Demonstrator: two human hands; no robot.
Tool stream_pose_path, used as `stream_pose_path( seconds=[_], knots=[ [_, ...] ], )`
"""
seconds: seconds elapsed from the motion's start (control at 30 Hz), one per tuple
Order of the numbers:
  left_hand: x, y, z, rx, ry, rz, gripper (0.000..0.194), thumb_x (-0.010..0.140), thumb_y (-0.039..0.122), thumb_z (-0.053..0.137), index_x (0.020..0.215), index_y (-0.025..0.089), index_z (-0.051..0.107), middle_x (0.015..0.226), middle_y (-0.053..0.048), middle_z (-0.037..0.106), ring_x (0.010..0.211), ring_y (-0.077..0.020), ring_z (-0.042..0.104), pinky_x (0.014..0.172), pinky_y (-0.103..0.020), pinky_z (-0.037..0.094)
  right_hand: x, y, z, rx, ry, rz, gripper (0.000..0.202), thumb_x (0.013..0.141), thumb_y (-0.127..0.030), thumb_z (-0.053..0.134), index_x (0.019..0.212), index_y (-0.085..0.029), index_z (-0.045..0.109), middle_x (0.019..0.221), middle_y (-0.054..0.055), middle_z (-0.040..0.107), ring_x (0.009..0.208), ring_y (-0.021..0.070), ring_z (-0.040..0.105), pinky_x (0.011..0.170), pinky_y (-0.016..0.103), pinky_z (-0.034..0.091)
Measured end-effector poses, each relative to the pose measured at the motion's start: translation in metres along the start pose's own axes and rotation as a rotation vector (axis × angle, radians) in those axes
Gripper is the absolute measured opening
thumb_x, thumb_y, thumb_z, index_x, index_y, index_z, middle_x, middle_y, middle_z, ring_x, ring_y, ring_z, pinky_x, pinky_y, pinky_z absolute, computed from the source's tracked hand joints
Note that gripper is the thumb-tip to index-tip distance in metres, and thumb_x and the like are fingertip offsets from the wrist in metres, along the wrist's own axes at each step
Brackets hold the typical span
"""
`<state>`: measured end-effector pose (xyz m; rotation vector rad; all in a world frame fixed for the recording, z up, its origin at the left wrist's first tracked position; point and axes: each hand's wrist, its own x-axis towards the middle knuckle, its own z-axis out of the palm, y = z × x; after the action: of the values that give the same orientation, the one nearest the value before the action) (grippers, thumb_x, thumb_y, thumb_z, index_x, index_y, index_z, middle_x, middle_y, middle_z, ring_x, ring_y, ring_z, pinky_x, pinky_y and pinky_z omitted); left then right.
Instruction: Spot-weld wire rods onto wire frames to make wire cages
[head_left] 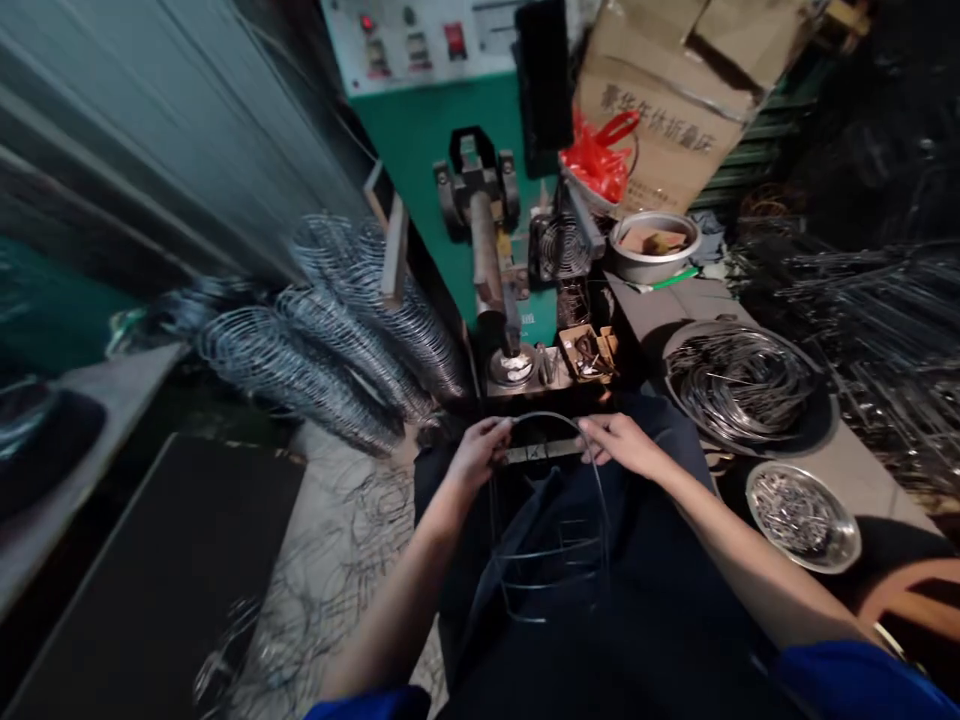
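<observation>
The left hand [480,450] and right hand [619,445] each pinch the top arch of a wire frame [551,553], thumb nearly closed against fingertips. The frame hangs below them over the dark cloth [652,620] on the lap; whether it rests there, I cannot tell. Held only at the arch, its lower hoops could swing and snag the cloth, and uneven pull could bend the wire. A careless right elbow might knock the bowl [847,545] on the desk [862,470].
</observation>
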<state>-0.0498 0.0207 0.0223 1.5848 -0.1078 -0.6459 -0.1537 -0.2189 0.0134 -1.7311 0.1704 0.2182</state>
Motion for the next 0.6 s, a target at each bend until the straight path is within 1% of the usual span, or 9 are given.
stream_pose_path(
  seconds=[0.07,0.1,0.17,0.23,0.3,0.37,0.43,0.53,0.6],
  knots=[
    [0.004,-0.029,0.001,0.068,0.044,0.011,0.047,0.073,0.057,0.068,0.082,0.012,0.065,0.06,0.002,0.053,0.045,-0.0072,0.043,0.045,-0.022,0.038,0.005,0.022,0.007,-0.118,0.006,0.055,0.061,0.087,-0.074,0.051,0.079,-0.015,0.065,0.076,0.01,0.071,0.057,0.0181,0.067,0.051,0.026,0.052],
    [0.004,-0.038,0.002,0.112,0.064,0.024,0.046,0.075,0.056,0.067,0.087,0.011,0.068,0.063,0.0,0.057,0.049,-0.0088,0.048,0.047,-0.022,0.039,0.007,0.029,0.009,-0.191,0.016,0.057,0.058,0.09,-0.07,0.049,0.076,-0.015,0.065,0.072,0.009,0.07,0.055,0.0178,0.066,0.052,0.026,0.051],
    [0.003,-0.045,-0.001,0.211,0.091,0.059,0.042,0.079,0.05,0.065,0.094,0.012,0.072,0.07,-0.003,0.064,0.055,-0.0109,0.054,0.052,-0.022,0.041,0.01,0.035,0.011,-0.343,0.045,0.023,0.05,0.096,-0.058,0.045,0.076,-0.017,0.065,0.067,0.007,0.069,0.054,0.0178,0.066,0.057,0.027,0.051],
    [0.002,-0.039,-0.006,0.313,0.093,0.102,0.035,0.082,0.045,0.063,0.092,0.013,0.074,0.071,-0.004,0.068,0.057,-0.0119,0.056,0.054,-0.022,0.042,0.014,0.031,0.012,-0.474,0.055,-0.038,0.041,0.099,-0.045,0.042,0.083,-0.018,0.067,0.064,0.004,0.068,0.057,0.0181,0.067,0.064,0.027,0.051],
    [0.0,-0.028,-0.011,0.408,0.072,0.154,0.03,0.084,0.04,0.061,0.084,0.014,0.075,0.069,-0.003,0.069,0.057,-0.0122,0.057,0.057,-0.022,0.042,0.018,0.024,0.014,-0.57,0.055,-0.08,0.036,0.1,-0.038,0.04,0.092,-0.018,0.069,0.067,0.003,0.069,0.06,0.0182,0.068,0.068,0.026,0.051],
    [-0.002,-0.018,-0.013,0.495,0.051,0.205,0.026,0.086,0.035,0.06,0.081,0.016,0.075,0.069,-0.002,0.07,0.059,-0.0123,0.059,0.06,-0.022,0.043,0.022,0.018,0.017,-0.665,0.066,-0.1,0.034,0.101,-0.035,0.04,0.102,-0.019,0.07,0.076,0.004,0.072,0.066,0.0189,0.07,0.07,0.026,0.05],
    [-0.003,-0.013,-0.013,0.572,0.049,0.244,0.022,0.087,0.031,0.06,0.083,0.017,0.076,0.073,-0.002,0.072,0.063,-0.013,0.062,0.063,-0.022,0.044,0.025,0.015,0.021,-0.765,0.092,-0.107,0.033,0.102,-0.034,0.041,0.109,-0.02,0.07,0.086,0.006,0.075,0.076,0.0206,0.071,0.074,0.026,0.05],
    [-0.005,-0.014,-0.013,0.664,0.078,0.278,0.019,0.088,0.028,0.06,0.091,0.018,0.076,0.08,-0.003,0.075,0.071,-0.0148,0.066,0.068,-0.023,0.046,0.025,0.016,0.025,-0.845,0.138,-0.108,0.03,0.102,-0.034,0.045,0.114,-0.022,0.07,0.095,0.007,0.075,0.089,0.0226,0.071,0.081,0.027,0.05],
    [-0.008,-0.017,-0.013,0.713,0.114,0.296,0.019,0.089,0.028,0.06,0.095,0.017,0.075,0.084,-0.004,0.076,0.075,-0.0161,0.068,0.072,-0.024,0.047,0.024,0.018,0.025,-0.841,0.152,-0.106,0.031,0.102,-0.035,0.045,0.116,-0.022,0.07,0.095,0.007,0.075,0.088,0.0226,0.071,0.081,0.027,0.051]
  ],
)
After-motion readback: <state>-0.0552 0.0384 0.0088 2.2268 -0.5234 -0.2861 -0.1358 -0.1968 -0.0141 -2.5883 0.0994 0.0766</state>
